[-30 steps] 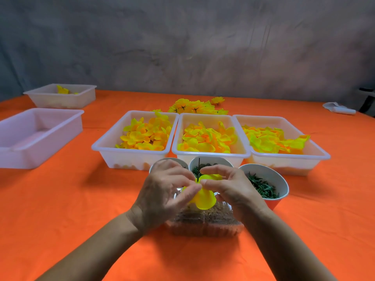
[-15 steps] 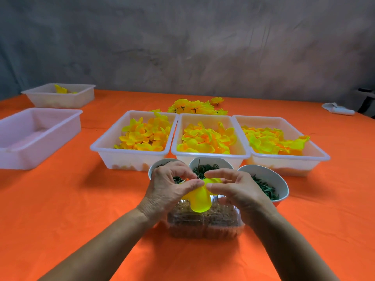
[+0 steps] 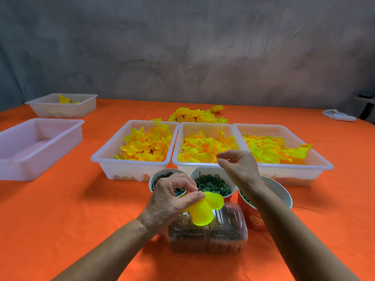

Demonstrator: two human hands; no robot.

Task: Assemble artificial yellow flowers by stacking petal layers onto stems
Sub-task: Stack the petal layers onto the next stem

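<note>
The left hand (image 3: 172, 199) pinches a yellow petal layer (image 3: 205, 209) at its upper edge, thumb and fingers together on it beside a thin dark stem (image 3: 197, 191) tip that pokes up at the grip. The petal layer hangs from that grip toward 4 o'clock, above a clear plastic box (image 3: 209, 234) of brownish small parts on the orange tabletop (image 3: 60, 209).

The right hand (image 3: 237, 165) is raised at 1 o'clock from the left hand, well apart from the petal layer, over the near rim of the middle tray (image 3: 205, 145). Its thumb and fingers are curled close together; whether they pinch anything cannot be told.

3 white trays of yellow-orange petals stand in a row at 12 o'clock: the left tray (image 3: 134, 149), the middle tray and the right tray (image 3: 282, 151). Just in front of them stand 3 cups of small green parts: the left cup (image 3: 162, 177), the middle cup (image 3: 213, 185) and the right cup (image 3: 269, 197), partly hidden by the right forearm. Finished flowers (image 3: 196, 116) lie in a heap behind the trays. At 10 o'clock sit a larger tray (image 3: 38, 142) and a far tray (image 3: 63, 104) holding a yellow piece.
</note>
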